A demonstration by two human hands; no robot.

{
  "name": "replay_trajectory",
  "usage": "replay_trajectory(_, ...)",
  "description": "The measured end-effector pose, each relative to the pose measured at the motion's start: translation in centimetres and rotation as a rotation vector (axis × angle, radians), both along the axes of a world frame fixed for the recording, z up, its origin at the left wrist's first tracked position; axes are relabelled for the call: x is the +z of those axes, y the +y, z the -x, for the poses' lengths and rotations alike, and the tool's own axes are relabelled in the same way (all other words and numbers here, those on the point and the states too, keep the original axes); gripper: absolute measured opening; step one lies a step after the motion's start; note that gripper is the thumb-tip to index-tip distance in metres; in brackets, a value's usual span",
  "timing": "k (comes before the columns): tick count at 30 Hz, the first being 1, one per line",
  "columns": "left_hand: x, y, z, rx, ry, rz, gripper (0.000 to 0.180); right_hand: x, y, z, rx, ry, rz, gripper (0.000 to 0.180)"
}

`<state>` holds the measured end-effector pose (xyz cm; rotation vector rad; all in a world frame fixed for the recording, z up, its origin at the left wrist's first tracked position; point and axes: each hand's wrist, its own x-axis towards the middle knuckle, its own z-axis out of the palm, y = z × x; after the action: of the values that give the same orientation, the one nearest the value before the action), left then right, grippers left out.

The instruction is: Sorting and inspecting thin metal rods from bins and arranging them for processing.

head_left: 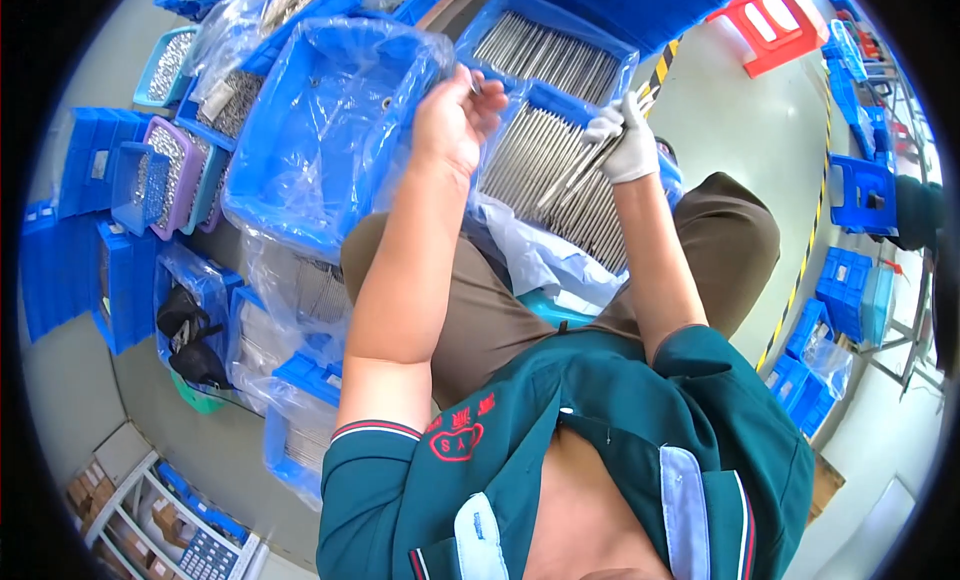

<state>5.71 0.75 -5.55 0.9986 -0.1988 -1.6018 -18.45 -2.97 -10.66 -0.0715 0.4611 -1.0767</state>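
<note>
- The left hand (455, 120) is bare and raised over the lap, its fingertips pinched narrow on one thin metal rod (478, 83).
- The right hand (625, 140) wears a white glove and is closed around a bundle of rods (580, 175) that slants down to the left.
- Both hands hover above a blue bin (560, 105) packed with the same grey rods, which rests on the person's knees.
- A second rod-filled bin (545, 45) sits just behind it.
- To the left, an empty blue bin lined with clear plastic (320, 130) stands tilted.
- Small trays of metal parts (165, 170) lie on the floor beyond.
- A red stool (775, 25) stands well apart, upper right.
</note>
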Motion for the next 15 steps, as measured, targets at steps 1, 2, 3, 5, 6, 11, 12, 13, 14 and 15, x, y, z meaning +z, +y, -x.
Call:
replay_trajectory(1, 0.0, 0.2, 1.4, -0.024, -0.029, -0.020, 0.025, 2.1, -0.8, 0.6, -0.018, -0.031, 0.076, 0.028)
replay_trajectory(2, -0.4, 0.4, 2.2, -0.049, -0.016, -0.030, 0.025, 4.8, -1.2, 0.4, -0.057, -0.050, 0.119, 0.027)
replay_trajectory(3, -0.9, 0.8, 2.8, -0.089, 0.093, -0.016, 0.025, 7.1, -1.5, 0.4, -0.093, -0.034, 0.195, 0.027)
replay_trajectory(5, -1.9, 1.1, 4.4, -0.140, 0.343, 0.070, 0.031, 11.3, -1.2, 0.1, -0.183, 0.003, 0.343, 0.027)
replay_trajectory(6, -1.4, 1.2, 5.6, -0.144, 0.487, 0.102, 0.032, 13.0, -0.8, 0.0, -0.220, 0.030, 0.410, 0.027)
replay_trajectory(11, 2.5, 0.2, 9.2, -0.139, 0.696, 0.341, 0.035, 16.5, 3.0, -3.8, -0.398, 0.404, 0.653, 0.025)
replay_trajectory(12, 2.7, -0.2, 9.4, -0.115, 0.731, 0.336, 0.038, 16.1, 3.9, -5.1, -0.383, 0.442, 0.662, 0.025)
replay_trajectory(13, 3.0, -0.4, 9.8, -0.154, 0.741, 0.325, 0.042, 15.7, 4.6, -5.8, -0.306, 0.524, 0.642, 0.023)
replay_trajectory(14, 1.9, -0.7, 9.3, -0.214, 0.639, 0.439, 0.045, 14.2, 4.6, -6.3, -0.191, 0.618, 0.728, 0.025)
replay_trajectory(15, 5.4, 0.5, 10.6, -0.162, 0.524, 0.354, 0.039, 14.1, 4.6, -6.1, -0.160, 0.712, 0.681, 0.020)
